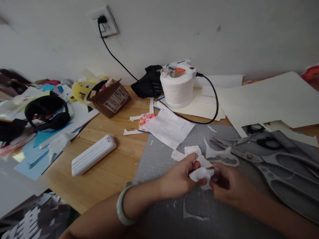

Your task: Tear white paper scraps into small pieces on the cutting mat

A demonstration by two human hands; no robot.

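Observation:
My left hand (183,176), a pale green bangle on its wrist, is closed on a crumpled piece of white paper (203,171). My right hand (226,182) meets it at the paper's right edge, fingers bent and pinched there; a small tool, if one is in it, cannot be made out. Both hands are above a grey cutting mat (154,162). Just behind them lie cut white paper scraps (191,150) and a paper offcut (219,153). Large scissors (251,157) rest on the mat to the right of my right hand.
A white paper sheet (169,127) overlaps the mat's back edge. Behind it stands a white corded container (176,89), its black cable (217,103) looping over the table. A white power bank (93,155), brown box (109,99) and black headphones (47,114) are left. Cream sheets (271,99) lie right.

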